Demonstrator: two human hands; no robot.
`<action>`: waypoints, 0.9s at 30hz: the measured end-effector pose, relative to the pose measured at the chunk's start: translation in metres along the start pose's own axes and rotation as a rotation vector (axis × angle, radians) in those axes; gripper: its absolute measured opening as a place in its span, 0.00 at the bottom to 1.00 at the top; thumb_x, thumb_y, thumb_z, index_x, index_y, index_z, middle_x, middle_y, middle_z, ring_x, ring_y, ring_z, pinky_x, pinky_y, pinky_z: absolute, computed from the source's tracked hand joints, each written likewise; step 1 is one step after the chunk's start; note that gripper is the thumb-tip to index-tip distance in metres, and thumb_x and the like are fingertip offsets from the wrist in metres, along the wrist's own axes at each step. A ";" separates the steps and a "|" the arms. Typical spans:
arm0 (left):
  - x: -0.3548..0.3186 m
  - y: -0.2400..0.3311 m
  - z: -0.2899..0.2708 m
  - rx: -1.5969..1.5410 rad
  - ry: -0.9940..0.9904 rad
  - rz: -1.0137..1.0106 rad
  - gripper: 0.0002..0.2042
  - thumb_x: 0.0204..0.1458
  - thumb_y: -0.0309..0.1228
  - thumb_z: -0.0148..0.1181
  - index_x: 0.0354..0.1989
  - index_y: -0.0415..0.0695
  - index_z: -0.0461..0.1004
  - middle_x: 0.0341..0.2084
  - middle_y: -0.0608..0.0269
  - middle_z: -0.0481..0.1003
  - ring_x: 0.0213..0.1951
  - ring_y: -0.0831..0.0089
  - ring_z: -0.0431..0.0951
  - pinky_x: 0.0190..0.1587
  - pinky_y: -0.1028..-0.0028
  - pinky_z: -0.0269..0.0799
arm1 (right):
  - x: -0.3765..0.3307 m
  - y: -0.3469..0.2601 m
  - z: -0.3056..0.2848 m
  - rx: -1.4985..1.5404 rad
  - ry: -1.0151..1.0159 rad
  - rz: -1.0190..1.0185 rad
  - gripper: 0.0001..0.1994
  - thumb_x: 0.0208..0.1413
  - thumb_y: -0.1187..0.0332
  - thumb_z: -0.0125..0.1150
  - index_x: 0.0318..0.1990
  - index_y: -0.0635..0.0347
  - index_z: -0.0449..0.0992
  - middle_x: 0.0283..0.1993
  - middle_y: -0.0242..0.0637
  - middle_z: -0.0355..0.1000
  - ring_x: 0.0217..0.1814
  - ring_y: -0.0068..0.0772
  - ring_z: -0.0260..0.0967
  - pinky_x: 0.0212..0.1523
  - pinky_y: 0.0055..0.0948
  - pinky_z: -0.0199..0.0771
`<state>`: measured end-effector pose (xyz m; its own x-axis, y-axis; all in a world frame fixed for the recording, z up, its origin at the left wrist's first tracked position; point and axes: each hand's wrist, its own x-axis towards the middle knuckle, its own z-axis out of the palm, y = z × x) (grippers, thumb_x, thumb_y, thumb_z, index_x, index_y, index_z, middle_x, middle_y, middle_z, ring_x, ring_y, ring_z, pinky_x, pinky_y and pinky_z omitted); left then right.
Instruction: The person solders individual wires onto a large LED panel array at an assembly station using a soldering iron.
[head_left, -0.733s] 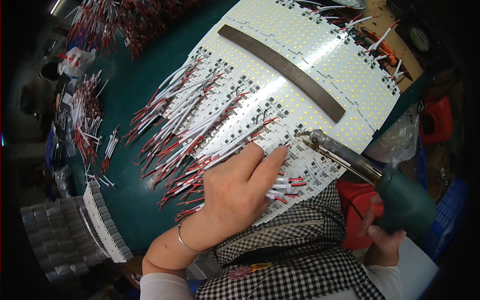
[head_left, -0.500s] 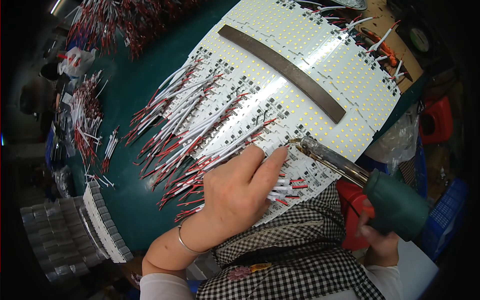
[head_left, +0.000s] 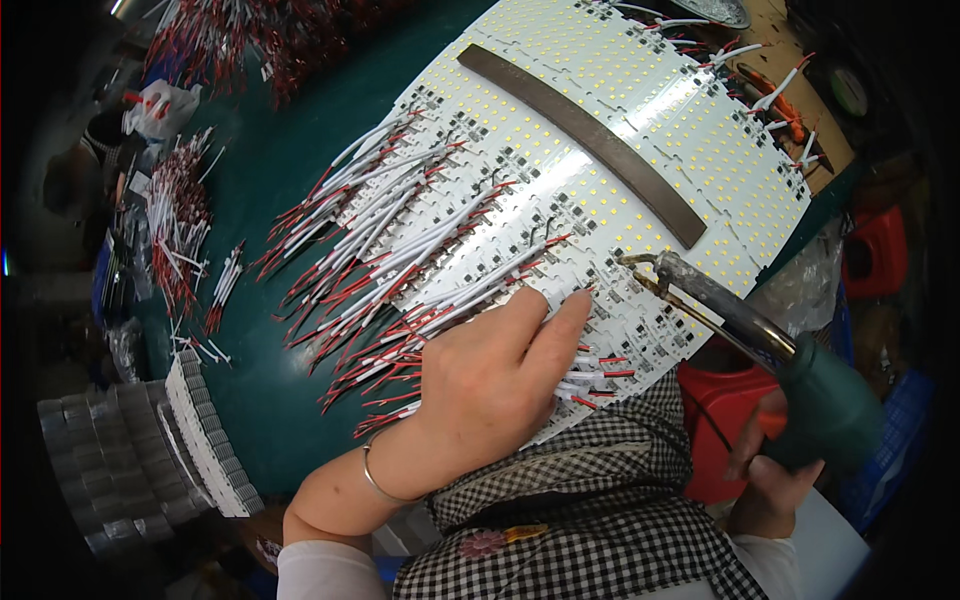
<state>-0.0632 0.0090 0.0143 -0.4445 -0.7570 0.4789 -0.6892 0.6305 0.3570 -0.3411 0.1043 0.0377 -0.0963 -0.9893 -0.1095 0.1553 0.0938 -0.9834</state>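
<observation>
My left hand [head_left: 490, 375] lies palm down over the near part of a sheet of white LED boards [head_left: 570, 205], its fingers closed on white-and-red wires [head_left: 597, 375]. Several wire ends stick out past the hand's right side. Index finger and thumb meet at the boards' contacts, where a red wire end shows. In my right hand [head_left: 770, 480] is a soldering gun [head_left: 825, 410] with a green handle, held from the right. Its bent tip hovers just right of the left fingertips, apart from them. Rows of wires [head_left: 400, 225] hang off the boards' left side.
Across the boards lies a curved dark bar [head_left: 585, 140]. Bundles of red-and-white wires [head_left: 180, 225] sit on the green table [head_left: 270, 400] at the left. A stack of boards [head_left: 120, 460] stands at the lower left. Red stools [head_left: 715, 430] are at the right.
The soldering gun's tip has drawn back to the right and up, away from my left fingertips. My left hand stays pinched at nearly the same spot on the boards.
</observation>
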 end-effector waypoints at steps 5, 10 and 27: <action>0.001 0.001 -0.002 0.015 -0.034 0.004 0.18 0.41 0.23 0.56 0.45 0.39 0.75 0.21 0.65 0.65 0.18 0.74 0.68 0.16 0.74 0.62 | -0.004 -0.004 0.000 -0.015 0.041 0.042 0.33 0.41 0.73 0.68 0.54 0.81 0.60 0.36 0.52 0.70 0.16 0.29 0.67 0.13 0.23 0.70; 0.002 0.002 -0.001 0.033 -0.026 0.019 0.18 0.42 0.23 0.56 0.45 0.39 0.75 0.21 0.65 0.64 0.18 0.74 0.68 0.16 0.74 0.62 | -0.007 0.012 -0.015 -0.108 -0.105 -0.100 0.32 0.41 0.76 0.67 0.55 0.80 0.60 0.49 0.54 0.67 0.20 0.30 0.68 0.15 0.23 0.72; 0.001 0.004 -0.002 0.114 -0.040 0.057 0.18 0.42 0.25 0.56 0.45 0.38 0.75 0.21 0.67 0.63 0.17 0.78 0.67 0.16 0.77 0.60 | -0.004 0.001 0.003 -0.005 0.052 -0.040 0.31 0.42 0.71 0.68 0.52 0.80 0.61 0.19 0.42 0.68 0.13 0.28 0.65 0.13 0.22 0.69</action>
<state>-0.0649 0.0106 0.0181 -0.5055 -0.7284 0.4625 -0.7218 0.6507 0.2359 -0.3373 0.1078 0.0373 -0.1531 -0.9852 -0.0776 0.1456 0.0552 -0.9878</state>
